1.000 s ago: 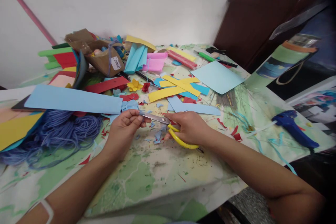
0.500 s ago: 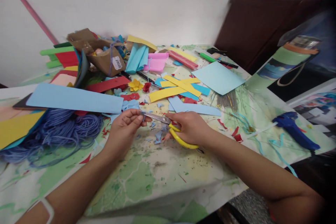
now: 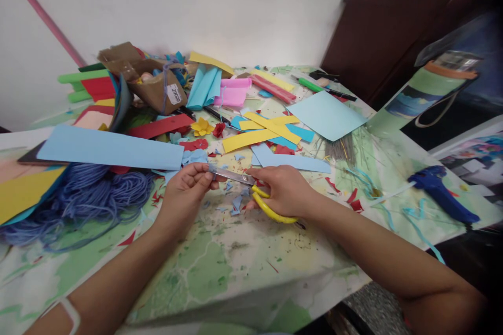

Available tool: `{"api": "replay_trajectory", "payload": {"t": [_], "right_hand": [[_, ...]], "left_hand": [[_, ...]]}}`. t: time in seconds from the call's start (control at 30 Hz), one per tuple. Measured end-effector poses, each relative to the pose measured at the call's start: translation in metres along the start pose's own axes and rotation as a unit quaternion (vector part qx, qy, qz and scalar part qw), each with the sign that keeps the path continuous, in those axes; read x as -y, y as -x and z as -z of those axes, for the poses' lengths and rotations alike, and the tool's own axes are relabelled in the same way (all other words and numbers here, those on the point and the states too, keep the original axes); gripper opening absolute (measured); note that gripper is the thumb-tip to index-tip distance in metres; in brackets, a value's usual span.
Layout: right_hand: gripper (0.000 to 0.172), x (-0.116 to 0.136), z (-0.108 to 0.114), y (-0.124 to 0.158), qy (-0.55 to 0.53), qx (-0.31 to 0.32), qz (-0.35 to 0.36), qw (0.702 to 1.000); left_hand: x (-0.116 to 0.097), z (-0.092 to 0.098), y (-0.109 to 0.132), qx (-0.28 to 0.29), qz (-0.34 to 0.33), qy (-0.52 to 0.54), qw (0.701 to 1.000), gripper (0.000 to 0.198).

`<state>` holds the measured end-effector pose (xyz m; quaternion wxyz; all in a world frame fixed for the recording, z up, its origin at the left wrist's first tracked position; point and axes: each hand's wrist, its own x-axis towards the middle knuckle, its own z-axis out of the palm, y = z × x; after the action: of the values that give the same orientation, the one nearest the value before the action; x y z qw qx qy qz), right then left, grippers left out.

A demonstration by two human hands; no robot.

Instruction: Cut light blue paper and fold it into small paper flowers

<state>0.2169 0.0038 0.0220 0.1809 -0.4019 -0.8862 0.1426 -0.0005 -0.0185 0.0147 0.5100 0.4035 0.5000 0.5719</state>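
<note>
With my right hand [image 3: 281,188] closed round their yellow handles, I hold a pair of scissors [image 3: 234,175], blades pointing left. The blade tips reach the fingertips of my left hand [image 3: 192,183], which pinch a small bit of blue paper [image 3: 212,168], mostly hidden by the fingers. Torn blue scraps [image 3: 236,203] lie on the table below the blades. Behind my left hand are more blue paper pieces [image 3: 194,156] and the end of a long light-blue paper strip [image 3: 113,149].
Crossed yellow paper strips [image 3: 261,133] and a pale blue sheet [image 3: 327,115] lie farther back. Blue yarn [image 3: 106,193] is heaped at left, by a brown paper bag [image 3: 153,86]. At right are a blue glue gun [image 3: 444,193] and a green bottle [image 3: 422,97].
The scissor blades look a little closer together than before. Both hands stay in nearly the same place; the view has shifted very slightly.
</note>
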Motion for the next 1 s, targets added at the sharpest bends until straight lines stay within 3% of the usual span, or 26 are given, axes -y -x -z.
{"api": "replay_trajectory", "payload": {"t": [0.57, 1.0], "right_hand": [[0.052, -0.0011, -0.0016, 0.0001, -0.009, 0.004, -0.005, 1.000], [0.035, -0.0013, -0.0007, 0.0003, -0.033, 0.015, -0.007, 0.999]], "left_hand": [[0.0007, 0.0011, 0.0002, 0.007, 0.003, -0.002, 1.000, 0.019], [-0.0013, 0.0003, 0.0003, 0.019, 0.001, -0.012, 1.000, 0.017]]}}
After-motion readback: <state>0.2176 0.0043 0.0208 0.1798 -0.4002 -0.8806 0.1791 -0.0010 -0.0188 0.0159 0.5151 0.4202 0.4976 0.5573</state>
